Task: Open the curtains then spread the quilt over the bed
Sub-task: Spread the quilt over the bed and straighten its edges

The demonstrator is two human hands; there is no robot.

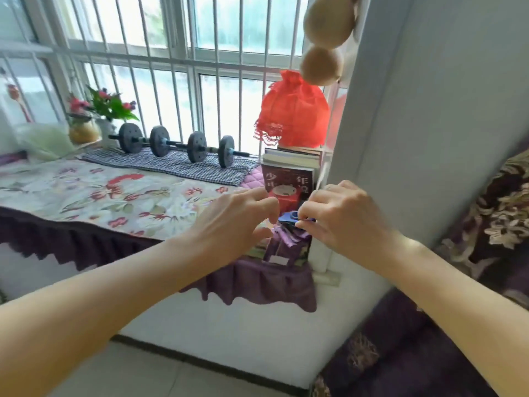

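My right hand (340,216) pinches a small blue piece (288,218) between thumb and fingers, at the right end of the window ledge (86,190). My left hand (237,219) sits just beside it, fingers curled; I cannot tell whether it grips anything. Purple cloth (282,247) bunches directly below the blue piece. Dark patterned fabric (498,219) runs down the right edge, beside the grey wall (429,110); whether it is curtain or quilt, I cannot tell.

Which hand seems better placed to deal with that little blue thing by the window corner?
Probably right. The right hand pinches the blue piece above the purple cloth; the left hand sits beside it, fingers curled, with no clear grip.
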